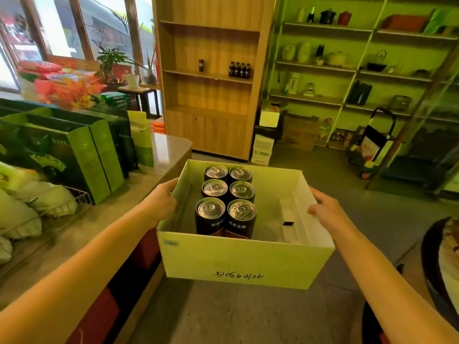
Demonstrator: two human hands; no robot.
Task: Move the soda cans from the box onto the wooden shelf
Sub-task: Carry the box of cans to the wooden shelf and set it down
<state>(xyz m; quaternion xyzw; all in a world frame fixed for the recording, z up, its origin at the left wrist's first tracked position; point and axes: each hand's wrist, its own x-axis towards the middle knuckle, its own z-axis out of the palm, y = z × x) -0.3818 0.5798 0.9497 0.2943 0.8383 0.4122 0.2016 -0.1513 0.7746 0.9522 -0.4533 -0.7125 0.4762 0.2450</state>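
Observation:
An open pale cardboard box (238, 259) is held in the air in front of me. My left hand (161, 202) grips its left wall and my right hand (325, 209) grips its right wall. Several black soda cans (228, 197) with silver tops stand upright in two rows in the box's left half. The wooden shelf (208, 75) stands straight ahead across the floor. One dark can (201, 65) and a small group of dark bottles (239, 70) stand on its middle board.
A stone counter (159, 155) with green gift bags (82, 150) runs along my left. White boxes (263, 147) are stacked right of the wooden shelf. Open wall shelves (360, 70) with jars and a hand trolley (372, 147) fill the right. The grey floor lies between me and the shelf.

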